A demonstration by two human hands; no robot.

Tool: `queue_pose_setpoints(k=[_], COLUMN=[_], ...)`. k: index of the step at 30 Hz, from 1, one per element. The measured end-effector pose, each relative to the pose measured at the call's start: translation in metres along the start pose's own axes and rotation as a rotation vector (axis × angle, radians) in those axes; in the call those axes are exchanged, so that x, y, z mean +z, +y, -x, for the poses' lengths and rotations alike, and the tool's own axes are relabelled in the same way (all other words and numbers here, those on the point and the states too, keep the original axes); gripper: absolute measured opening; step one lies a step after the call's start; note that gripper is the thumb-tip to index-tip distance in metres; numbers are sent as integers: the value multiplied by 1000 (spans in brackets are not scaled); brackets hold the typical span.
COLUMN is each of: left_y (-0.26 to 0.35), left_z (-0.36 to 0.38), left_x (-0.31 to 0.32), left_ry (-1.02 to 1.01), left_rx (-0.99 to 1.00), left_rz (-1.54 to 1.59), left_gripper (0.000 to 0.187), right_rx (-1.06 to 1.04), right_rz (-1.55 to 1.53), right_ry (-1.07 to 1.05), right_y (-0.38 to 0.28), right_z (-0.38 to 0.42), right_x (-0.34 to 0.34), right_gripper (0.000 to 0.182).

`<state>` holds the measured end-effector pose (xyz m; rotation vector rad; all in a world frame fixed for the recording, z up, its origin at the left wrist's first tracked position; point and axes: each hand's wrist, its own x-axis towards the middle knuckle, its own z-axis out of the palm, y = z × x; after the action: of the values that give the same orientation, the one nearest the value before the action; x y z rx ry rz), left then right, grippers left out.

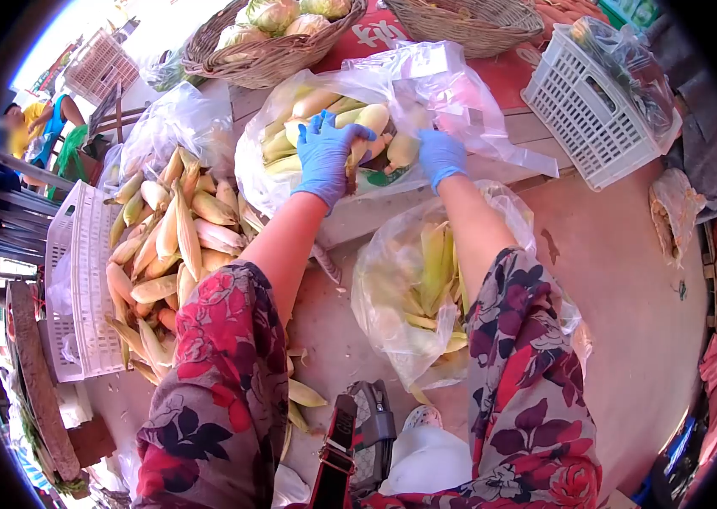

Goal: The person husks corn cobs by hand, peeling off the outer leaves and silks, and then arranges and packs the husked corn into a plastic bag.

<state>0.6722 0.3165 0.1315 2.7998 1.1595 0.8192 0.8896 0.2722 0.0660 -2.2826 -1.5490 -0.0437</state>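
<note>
My left hand (324, 157), in a blue glove, rests on ears of corn (312, 103) inside a clear plastic bag (250, 157). Its fingers and thumb are spread over the pile, and one ear lies against the palm side. My right hand (441, 159), gloved alike, is closed on the bag's right edge, beside a pale ear (403, 151); its fingertips are partly hidden. The bag lies open on a low ledge, with a bunch of thin plastic bags (451, 85) behind it.
Husked-looking ears of corn (176, 229) are heaped at left beside a white crate (91, 293). Between my arms, a plastic bag of green husks (435, 271) stands on the floor. Wicker baskets (269, 69) sit behind, and another white crate (600, 110) stands at right.
</note>
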Motion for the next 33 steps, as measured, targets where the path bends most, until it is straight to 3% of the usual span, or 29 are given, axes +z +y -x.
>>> queue_pose_setpoints(k=[2,4,5,6,7,8,10,11,14,15,16,18,20,21,22,23,24,25,27,30,33], left_y=[1,8,11,2,-9,-19,-33,-61,-185,-110,-106,-118,-122,-145,-144,-139,-130,-112,-93,-81,-54], left_z=[11,25,34,45,56,64,74,93,149,111,102,93,71,73,67,69,70,73,96,132,125], left_x=[10,-19,-33,-42,-49,-56,-77,-66,-31,-80,-91,-118,-146,-154,-166,-180,-195,-214,-233,-233,-251], left_ry=[144,94,71,70,100,127,-51,-25,-423,-283,-127,205,599,448,395,255,109,93,17,-202,-234], left_rx=[103,-9,-59,-122,-196,-276,-714,-749,-1171,-1157,-1168,-839,-835,-566,-411,-402,-389,-555,-802,-1064,-1207], left_rz=[-106,-185,-221,-271,-340,-411,-284,-352,920,892,1000,1353,1833,2358,2550,2600,2640,2700,2379,2132,2052], left_gripper=[41,54,61,86,89,93,101,75,46,24,25,24,21,18,16,17,18,27,40,45,45], right_rx=[190,30,-58,-150,-250,-203,-103,-99,-6,48,99,7,-24,-6,4,-6,106,221,356,555,712], right_rz=[-427,-808,-879,-946,-1009,-1144,-1397,-1471,-1561,-1501,-1440,-1212,-886,-706,-523,-866,-974,-1076,-1302,-1268,-1587], right_ry=[35,306,359,425,496,375,105,87,-30,-70,-112,-153,-277,-309,-347,-341,-307,-263,-186,-242,-36], right_y=[-3,5,0,-8,-16,-24,-44,-51,-47,-53,-59,-81,-96,-100,-108,-114,-116,-115,-118,-112,-94], right_z=[-1,-5,-2,0,2,3,10,9,-2,-1,-1,6,7,3,2,3,3,-1,2,13,18], right_x=[-33,-40,-43,-48,-56,-65,-78,-76,-64,-65,-66,-68,-69,-70,-75,-82,-86,-91,-100,-119,-159], right_gripper=[24,20,18,17,16,16,15,15,19,24,30,34,35,34,33,28,27,26,25,23,17])
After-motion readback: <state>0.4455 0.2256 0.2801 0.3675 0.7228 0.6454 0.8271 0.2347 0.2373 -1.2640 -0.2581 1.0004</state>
